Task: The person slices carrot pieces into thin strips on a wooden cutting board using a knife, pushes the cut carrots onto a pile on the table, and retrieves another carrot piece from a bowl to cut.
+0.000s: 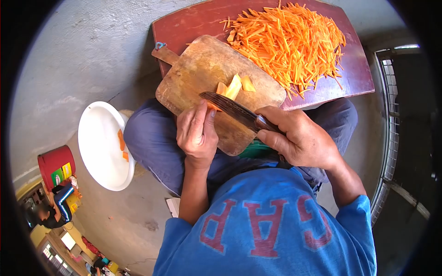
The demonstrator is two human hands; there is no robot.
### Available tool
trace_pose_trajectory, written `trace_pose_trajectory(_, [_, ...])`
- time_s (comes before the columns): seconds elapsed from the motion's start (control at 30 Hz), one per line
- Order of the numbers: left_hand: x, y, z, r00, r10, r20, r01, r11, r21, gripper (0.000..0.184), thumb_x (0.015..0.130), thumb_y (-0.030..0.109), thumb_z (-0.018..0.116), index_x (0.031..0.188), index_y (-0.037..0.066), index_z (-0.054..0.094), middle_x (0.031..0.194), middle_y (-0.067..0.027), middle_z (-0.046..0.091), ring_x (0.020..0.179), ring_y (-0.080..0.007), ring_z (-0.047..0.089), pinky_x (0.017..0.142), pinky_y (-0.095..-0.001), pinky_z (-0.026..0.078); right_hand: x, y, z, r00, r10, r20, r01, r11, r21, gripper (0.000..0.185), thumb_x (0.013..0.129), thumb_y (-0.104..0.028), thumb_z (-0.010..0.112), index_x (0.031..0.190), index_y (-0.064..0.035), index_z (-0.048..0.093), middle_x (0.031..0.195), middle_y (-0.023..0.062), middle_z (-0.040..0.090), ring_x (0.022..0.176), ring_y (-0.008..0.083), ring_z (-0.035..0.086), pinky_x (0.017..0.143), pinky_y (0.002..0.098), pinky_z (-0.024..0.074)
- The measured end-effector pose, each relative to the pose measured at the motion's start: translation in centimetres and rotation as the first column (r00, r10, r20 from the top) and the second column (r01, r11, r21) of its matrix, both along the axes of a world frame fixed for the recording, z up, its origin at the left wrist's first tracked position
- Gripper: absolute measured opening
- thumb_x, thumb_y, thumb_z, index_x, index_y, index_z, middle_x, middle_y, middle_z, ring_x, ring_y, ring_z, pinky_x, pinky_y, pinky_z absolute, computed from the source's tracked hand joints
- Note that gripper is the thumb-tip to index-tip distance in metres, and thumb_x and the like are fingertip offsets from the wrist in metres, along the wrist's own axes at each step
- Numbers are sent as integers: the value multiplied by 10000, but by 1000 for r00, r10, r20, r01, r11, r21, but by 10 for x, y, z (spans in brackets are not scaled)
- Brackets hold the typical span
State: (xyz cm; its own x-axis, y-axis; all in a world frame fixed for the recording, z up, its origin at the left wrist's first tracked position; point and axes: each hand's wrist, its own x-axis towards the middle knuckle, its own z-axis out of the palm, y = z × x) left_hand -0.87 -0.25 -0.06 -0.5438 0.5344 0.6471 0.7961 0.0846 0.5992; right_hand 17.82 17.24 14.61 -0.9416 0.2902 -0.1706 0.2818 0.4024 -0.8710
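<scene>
My right hand (299,135) is closed round the handle of a dark-bladed knife (232,109), whose blade points up and left over the wooden cutting board (189,83). The fingers of my left hand (198,131) pinch a small orange piece (213,106) against the blade near its tip. Just beyond the blade, several pale yellow-orange chunks (234,86) lie on the board. A large heap of thin orange strips (290,46) is piled on the red table (345,87), past the board's far right edge.
On the floor at left stands a white basin (99,147) with a few orange pieces inside. Farther left are a red bucket (56,165) and a person (57,207). A metal grille (391,115) runs along the right side. My knees are under the board.
</scene>
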Motion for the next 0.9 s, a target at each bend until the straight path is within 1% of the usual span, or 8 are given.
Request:
trace_pose_trajectory(0.03, [-1, 0, 0, 1000, 2, -26, -2, 1000, -1, 471, 884, -70, 924, 1340, -6, 828, 1130, -146, 820, 995, -338, 771, 921, -444, 632, 0, 0, 0, 1000, -2, 5, 2, 1000, -6, 385, 1014, -80, 771, 1357, 62, 669, 1093, 333, 750, 1068, 539, 745, 897, 534, 603])
trace_pose_trajectory(0.13, [0, -1, 0, 998, 5, -55, -5, 1000, -9, 497, 871, -70, 931, 1353, -3, 829, 1133, -138, 817, 995, -339, 754, 940, -445, 622, 2, 3, 0, 999, 33, -15, -32, 999, 9, 386, 1101, -159, 736, 1409, 60, 654, 1035, 227, 729, 930, 390, 748, 843, 451, 581])
trace_pose_trajectory(0.33, [0, 0, 2, 997, 16, -75, -17, 1000, -12, 475, 872, -64, 932, 1333, -14, 830, 1110, -135, 816, 989, -344, 745, 941, -449, 618, -1, 4, 0, 997, 60, -49, -56, 996, 74, 409, 1093, -157, 741, 1420, 72, 652, 1024, 253, 743, 950, 430, 761, 848, 469, 588])
trace_pose_trajectory(0.43, [-1, -2, 0, 997, 18, -76, -18, 1000, -11, 457, 873, -58, 934, 1316, -20, 832, 1098, -137, 818, 988, -343, 747, 945, -456, 618, -3, 4, 3, 995, 90, 50, -93, 994, 57, 423, 1081, -150, 751, 1425, 74, 650, 1045, 276, 754, 986, 456, 770, 858, 486, 595])
trace_pose_trajectory(0.53, [-1, -1, -1, 996, 21, -90, -22, 1000, -12, 443, 871, -55, 937, 1301, -26, 833, 1094, -141, 819, 984, -342, 749, 951, -466, 617, -6, 0, 3, 998, 64, 0, -64, 996, 68, 404, 994, -102, 769, 1357, 31, 654, 1042, 349, 734, 1041, 559, 725, 854, 585, 594])
trace_pose_trajectory(0.73, [-1, -1, 0, 994, 33, -105, -35, 999, -15, 425, 869, -56, 939, 1280, -34, 834, 1089, -143, 819, 977, -339, 755, 958, -481, 615, -9, -1, 0, 997, 67, 44, -69, 997, 47, 379, 990, -97, 758, 1337, 16, 654, 998, 343, 735, 997, 557, 733, 839, 595, 596])
trace_pose_trajectory(0.83, [0, 1, 1, 994, 32, -103, -34, 999, -15, 419, 877, -46, 937, 1283, -37, 833, 1082, -140, 818, 973, -335, 757, 957, -482, 615, -10, -1, -6, 994, 112, 4, -112, 988, 108, 423, 1030, -89, 760, 1401, 78, 644, 1002, 312, 758, 929, 508, 765, 806, 544, 590])
trace_pose_trajectory(0.9, [0, 0, 2, 995, 31, -98, -33, 999, -21, 408, 884, -51, 933, 1280, -39, 835, 1088, -139, 821, 995, -336, 758, 948, -468, 622, -12, -2, -14, 992, 119, 47, -124, 984, 125, 409, 1026, -90, 756, 1384, 74, 646, 964, 319, 751, 896, 522, 757, 784, 560, 588])
